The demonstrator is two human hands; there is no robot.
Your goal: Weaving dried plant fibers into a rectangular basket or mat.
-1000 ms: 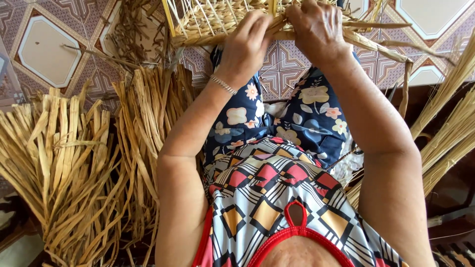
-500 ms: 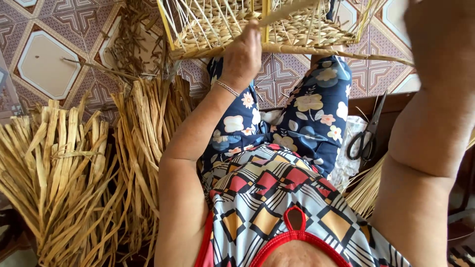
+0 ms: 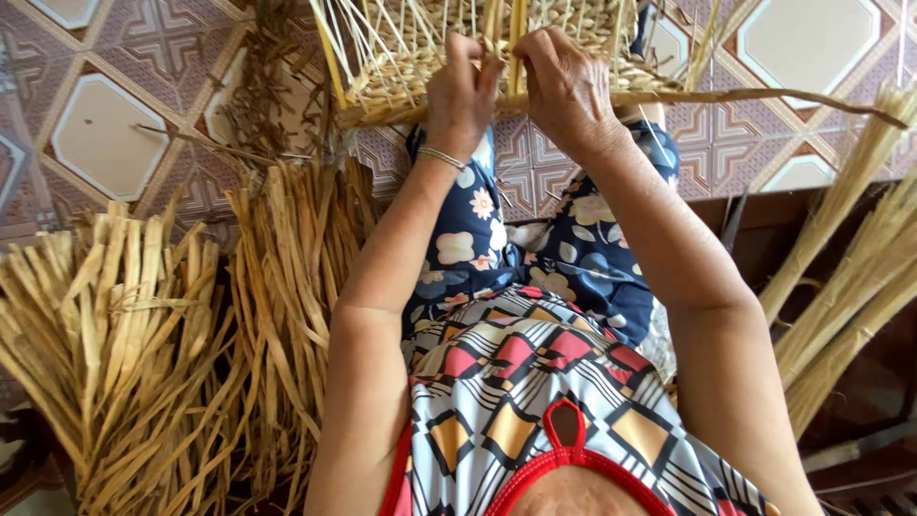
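A half-woven straw basket [image 3: 401,57] with upright yellow stakes rests on my knees at the top of the view. My left hand [image 3: 460,94], with a thin bracelet at the wrist, pinches the basket's near rim beside a yellow stake. My right hand [image 3: 564,84] grips a long dried reed strand [image 3: 764,96] that runs from the rim out to the right. Both hands meet at the same spot on the rim. My lap is covered by floral and geometric patterned cloth.
Two bundles of flat dried straw strips [image 3: 124,354] lie on the floor at my left. Thick reed stalks [image 3: 850,277] lean at the right. A tangle of dark dry fibres [image 3: 267,86] sits on the patterned floor tiles [image 3: 95,134].
My right hand, which had swung out toward the camera half a second ago, has come back to the basket rim beside my left hand. A pair of scissors seen then at the right is out of sight.
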